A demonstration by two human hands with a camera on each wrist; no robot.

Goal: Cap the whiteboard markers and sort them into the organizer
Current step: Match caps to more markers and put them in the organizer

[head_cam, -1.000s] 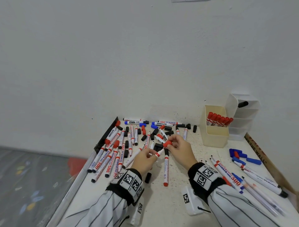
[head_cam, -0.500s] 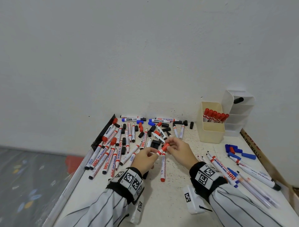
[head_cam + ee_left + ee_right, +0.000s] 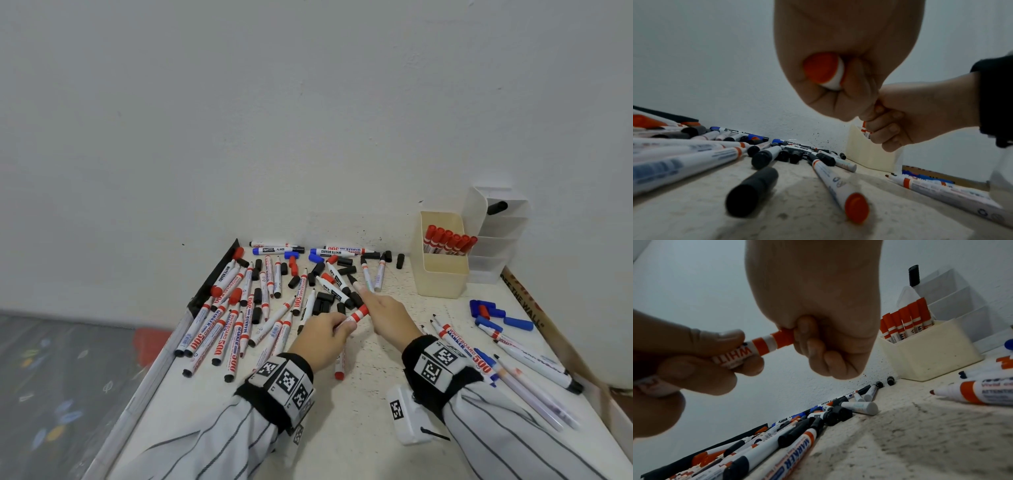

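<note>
Pressing a red cap [image 3: 784, 339] home, the right hand [image 3: 387, 317] pinches it while the left hand [image 3: 320, 337] clamps the marker [image 3: 735, 356] barrel above the table [image 3: 359, 428], bracing both ends for alignment.

The head view is being evenly, brightly lit; wrist views are being rendered dim, blurred at lower edges.
</note>
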